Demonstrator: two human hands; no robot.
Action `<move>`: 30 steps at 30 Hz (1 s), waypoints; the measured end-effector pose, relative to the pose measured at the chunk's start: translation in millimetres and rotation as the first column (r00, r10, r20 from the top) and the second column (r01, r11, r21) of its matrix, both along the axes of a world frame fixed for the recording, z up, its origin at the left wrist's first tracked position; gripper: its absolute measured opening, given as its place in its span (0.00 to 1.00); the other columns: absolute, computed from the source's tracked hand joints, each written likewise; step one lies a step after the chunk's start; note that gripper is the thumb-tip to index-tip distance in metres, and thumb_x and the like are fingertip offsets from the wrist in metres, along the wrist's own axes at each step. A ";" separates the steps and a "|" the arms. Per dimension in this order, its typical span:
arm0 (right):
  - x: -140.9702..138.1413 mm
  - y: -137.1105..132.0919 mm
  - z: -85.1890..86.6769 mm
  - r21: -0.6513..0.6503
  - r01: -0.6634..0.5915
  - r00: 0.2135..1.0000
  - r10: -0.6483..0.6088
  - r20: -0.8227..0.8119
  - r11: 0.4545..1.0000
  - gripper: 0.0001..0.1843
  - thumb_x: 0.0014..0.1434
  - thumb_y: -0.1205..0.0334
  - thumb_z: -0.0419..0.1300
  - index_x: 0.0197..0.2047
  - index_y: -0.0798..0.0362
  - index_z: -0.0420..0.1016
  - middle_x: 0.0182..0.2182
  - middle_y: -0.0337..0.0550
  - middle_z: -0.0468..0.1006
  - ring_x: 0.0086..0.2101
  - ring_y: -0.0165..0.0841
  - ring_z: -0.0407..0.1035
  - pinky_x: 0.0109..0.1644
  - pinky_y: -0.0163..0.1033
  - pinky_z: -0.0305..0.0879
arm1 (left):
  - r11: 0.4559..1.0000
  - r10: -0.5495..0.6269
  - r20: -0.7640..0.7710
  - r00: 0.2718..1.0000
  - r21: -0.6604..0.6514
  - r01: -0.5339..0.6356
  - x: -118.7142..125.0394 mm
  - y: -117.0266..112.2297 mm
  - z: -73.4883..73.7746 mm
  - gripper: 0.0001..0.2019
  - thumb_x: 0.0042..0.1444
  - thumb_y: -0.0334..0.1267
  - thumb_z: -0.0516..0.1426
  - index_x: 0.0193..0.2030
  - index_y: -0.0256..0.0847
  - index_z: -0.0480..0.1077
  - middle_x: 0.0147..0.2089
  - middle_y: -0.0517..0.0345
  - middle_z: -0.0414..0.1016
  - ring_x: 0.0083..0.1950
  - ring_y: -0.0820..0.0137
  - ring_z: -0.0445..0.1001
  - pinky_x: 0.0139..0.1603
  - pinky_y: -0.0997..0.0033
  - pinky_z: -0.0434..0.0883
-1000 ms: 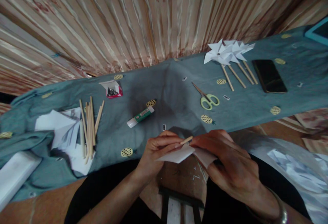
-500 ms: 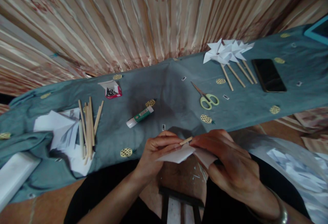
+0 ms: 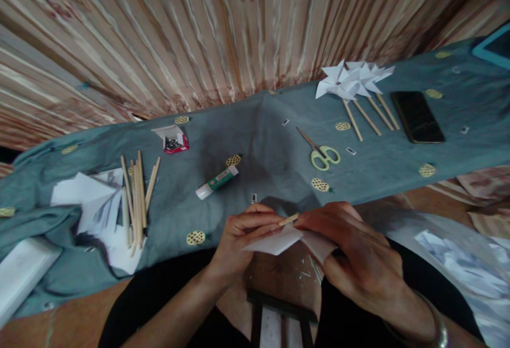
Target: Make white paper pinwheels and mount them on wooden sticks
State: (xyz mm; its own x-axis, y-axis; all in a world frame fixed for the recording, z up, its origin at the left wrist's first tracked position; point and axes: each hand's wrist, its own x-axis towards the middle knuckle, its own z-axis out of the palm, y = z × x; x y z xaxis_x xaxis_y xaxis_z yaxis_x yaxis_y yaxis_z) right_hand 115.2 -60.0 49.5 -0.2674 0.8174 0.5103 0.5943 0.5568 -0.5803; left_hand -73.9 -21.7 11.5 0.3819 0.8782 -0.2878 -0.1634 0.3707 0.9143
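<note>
Close to my lap, my left hand (image 3: 243,236) is closed around a thin wooden stick (image 3: 289,219), whose end pokes out between my fingers. Folded white paper, a pinwheel (image 3: 274,242), hangs just below the stick, against my left fingers. My right hand (image 3: 354,247) is closed at the stick's end and touches the paper's right side; a small pin-like piece shows between stick and paper. My right fingertips are partly hidden behind the hand.
On the green cloth (image 3: 263,141) lie a glue stick (image 3: 217,182), scissors (image 3: 321,151), a box of pins (image 3: 173,141), wooden sticks (image 3: 137,199) and paper sheets (image 3: 87,191). Finished pinwheels (image 3: 342,82) and a phone (image 3: 417,117) are at right. A plastic bag (image 3: 458,263) holds paper pieces.
Almost nothing differs. Both hands keep the same hold on the stick and the paper, and the view has shifted very slightly.
</note>
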 end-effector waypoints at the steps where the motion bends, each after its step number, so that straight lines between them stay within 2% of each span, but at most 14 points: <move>1: 0.2 -0.2 -0.4 -0.002 0.001 1.000 -0.001 0.000 1.000 0.20 0.60 0.74 0.53 0.54 0.51 0.70 0.38 0.45 0.83 0.37 0.37 0.78 0.42 0.44 0.74 | 1.000 0.000 0.001 1.000 -0.001 0.000 -0.3 -0.1 -0.4 0.03 0.50 0.39 0.67 0.32 0.46 0.83 0.33 0.56 0.73 0.34 0.73 0.70 0.32 0.76 0.66; 4: 0.0 -0.5 -1.7 0.011 0.021 1.000 -0.020 -0.013 1.000 0.20 0.60 0.73 0.56 0.55 0.51 0.69 0.37 0.44 0.83 0.37 0.37 0.78 0.42 0.43 0.75 | 1.000 -0.009 -0.015 1.000 0.007 0.009 -1.5 -0.4 -1.3 0.04 0.50 0.39 0.66 0.34 0.47 0.83 0.34 0.55 0.73 0.36 0.73 0.70 0.34 0.77 0.66; 8: -2.9 0.3 -2.0 -0.035 0.098 0.994 -0.100 -0.052 0.995 0.16 0.61 0.71 0.58 0.52 0.49 0.70 0.36 0.41 0.83 0.34 0.35 0.78 0.42 0.41 0.76 | 0.998 -0.005 -0.029 1.000 0.064 0.007 -2.3 -0.5 -0.2 0.05 0.51 0.41 0.66 0.35 0.47 0.83 0.34 0.54 0.74 0.35 0.72 0.70 0.35 0.75 0.68; 11: -4.4 0.5 -3.1 -0.109 0.169 0.979 -0.180 -0.091 0.979 0.12 0.61 0.67 0.60 0.48 0.47 0.72 0.35 0.39 0.83 0.32 0.34 0.78 0.41 0.40 0.77 | 0.997 -0.004 -0.051 0.999 0.083 0.008 -2.2 -0.1 3.0 0.06 0.51 0.43 0.67 0.35 0.46 0.83 0.34 0.54 0.75 0.34 0.71 0.70 0.36 0.73 0.69; 14: -4.3 -0.2 -6.0 -0.231 0.209 0.959 -0.245 -0.144 0.950 0.10 0.60 0.64 0.63 0.45 0.47 0.73 0.34 0.37 0.83 0.29 0.31 0.78 0.34 0.33 0.76 | 0.995 -0.001 -0.071 0.998 0.097 0.008 -2.4 0.4 7.1 0.06 0.50 0.43 0.67 0.35 0.47 0.83 0.34 0.54 0.75 0.35 0.71 0.71 0.38 0.73 0.70; 16: -4.1 -1.0 -7.5 -0.272 0.205 0.952 -0.256 -0.167 0.940 0.10 0.59 0.63 0.63 0.45 0.46 0.74 0.34 0.36 0.83 0.29 0.30 0.78 0.32 0.31 0.76 | 0.994 0.001 -0.079 0.997 0.113 0.008 -3.0 0.5 9.5 0.06 0.50 0.42 0.67 0.36 0.48 0.83 0.34 0.54 0.75 0.36 0.71 0.71 0.38 0.73 0.71; 22: -5.1 -2.4 -6.7 -0.229 0.193 0.954 -0.236 -0.182 0.954 0.08 0.59 0.65 0.63 0.43 0.46 0.75 0.34 0.36 0.83 0.32 0.31 0.79 0.35 0.32 0.77 | 0.983 0.015 -0.106 0.994 0.185 0.005 -6.7 -1.6 14.6 0.05 0.53 0.41 0.66 0.36 0.48 0.83 0.34 0.54 0.75 0.34 0.72 0.72 0.35 0.74 0.71; 26: -6.9 -1.2 -9.1 -0.372 0.122 0.913 -0.251 -0.322 0.920 0.10 0.58 0.65 0.65 0.44 0.46 0.75 0.31 0.34 0.83 0.28 0.28 0.77 0.31 0.28 0.75 | 0.973 0.036 -0.126 0.991 0.229 -0.006 -7.6 -2.9 16.0 0.05 0.53 0.38 0.66 0.37 0.49 0.83 0.33 0.55 0.76 0.33 0.72 0.72 0.34 0.75 0.71; 30: -10.4 6.6 -14.0 -0.504 0.039 0.813 -0.321 -0.486 0.863 0.08 0.54 0.64 0.68 0.39 0.50 0.76 0.28 0.35 0.81 0.26 0.28 0.75 0.29 0.30 0.73 | 0.970 0.059 -0.167 0.984 0.241 -0.017 -7.4 -2.8 12.2 0.04 0.53 0.37 0.65 0.35 0.49 0.83 0.33 0.55 0.76 0.34 0.71 0.73 0.35 0.73 0.71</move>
